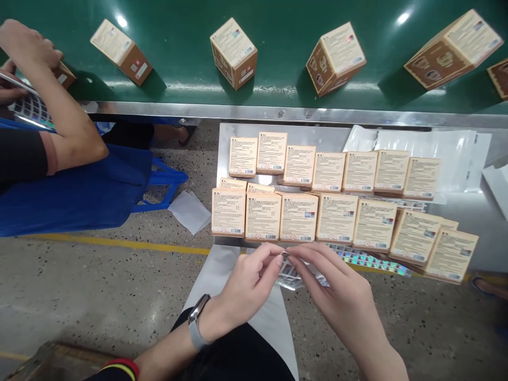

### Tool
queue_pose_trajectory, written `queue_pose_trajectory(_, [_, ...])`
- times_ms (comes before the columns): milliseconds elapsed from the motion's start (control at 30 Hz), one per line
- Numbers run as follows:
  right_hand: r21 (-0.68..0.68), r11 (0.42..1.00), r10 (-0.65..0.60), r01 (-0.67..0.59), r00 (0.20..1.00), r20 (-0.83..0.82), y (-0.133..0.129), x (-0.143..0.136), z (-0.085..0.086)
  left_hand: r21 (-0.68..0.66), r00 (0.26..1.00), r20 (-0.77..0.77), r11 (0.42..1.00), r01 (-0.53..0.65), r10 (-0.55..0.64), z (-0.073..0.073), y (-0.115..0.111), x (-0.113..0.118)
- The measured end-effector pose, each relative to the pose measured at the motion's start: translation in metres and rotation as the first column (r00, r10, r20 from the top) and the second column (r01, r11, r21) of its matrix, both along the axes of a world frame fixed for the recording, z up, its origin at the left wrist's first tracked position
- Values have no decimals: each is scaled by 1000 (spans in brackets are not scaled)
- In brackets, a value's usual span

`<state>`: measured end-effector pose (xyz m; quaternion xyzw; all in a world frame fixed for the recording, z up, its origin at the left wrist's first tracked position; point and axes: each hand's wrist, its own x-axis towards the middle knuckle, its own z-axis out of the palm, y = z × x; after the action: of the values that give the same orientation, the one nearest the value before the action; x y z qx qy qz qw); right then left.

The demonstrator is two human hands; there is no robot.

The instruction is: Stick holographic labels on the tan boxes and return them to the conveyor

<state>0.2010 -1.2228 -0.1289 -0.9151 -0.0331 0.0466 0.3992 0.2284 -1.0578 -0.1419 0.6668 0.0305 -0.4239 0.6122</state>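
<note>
Just beyond my lap, both hands meet at the near edge of the box rows. My left hand (252, 283) is closed, thumb and forefinger pinching the edge of a shiny sticker sheet (291, 277). My right hand (341, 288) brings its thumb and forefinger together at the same spot, on a tiny sticker (284, 255) partly hidden by the fingertips. Straight ahead stands a front row of cream-and-brown boxes, among them a box without a visible shiny label (263, 216) and a box with one (298, 217). Another sticker sheet (373, 261) lies under the right-hand boxes.
A back row of boxes (328, 171) stands on the metal table (462, 203), beside white plastic film (448, 145). Beyond a metal rail, a green conveyor (278, 32) carries spaced boxes (234, 53). At left, a co-worker's arm (67, 106) reaches over it, near a blue stool (166, 182).
</note>
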Motion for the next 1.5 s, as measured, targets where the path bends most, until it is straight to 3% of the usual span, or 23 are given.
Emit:
queue_pose_trajectory(267, [-183,981,98,-64,978,183,12,0,-17,78,999,-53,997,-9,13,-5,9,0])
queue_pose_trajectory(367, [-97,995,22,-5,984,175,14,1,-20,84,995,-94,996,-24,31,-6,12,2])
queue_pose_trajectory(467, [111,984,-139,138,990,-1,13,3,-18,52,992,-119,998,-29,35,-7,17,6])
queue_pose_trajectory(567, [256,885,-316,390,905,-286,13,8,-19,33,995,-101,999,12,-9,-7,24,7])
queue_pose_trajectory(700, [265,615,-523,742,636,-567,20,18,-24,45,993,59,994,95,-98,-11,35,7])
queue_pose_trajectory(767, [277,495,-545,824,543,-639,25,25,-27,26,967,191,986,167,-169,-14,38,6])
queue_pose_trajectory(833, [301,424,-555,855,507,-659,33,30,-30,14,932,281,972,235,-230,-18,39,4])
queue_pose_trajectory(1133, [304,256,-680,917,395,-618,63,29,-41,32,905,308,954,297,-292,-31,38,-1])
queue_pose_trajectory(1500, [297,241,-728,924,374,-575,68,30,-41,60,911,275,951,302,-307,-31,39,-2])
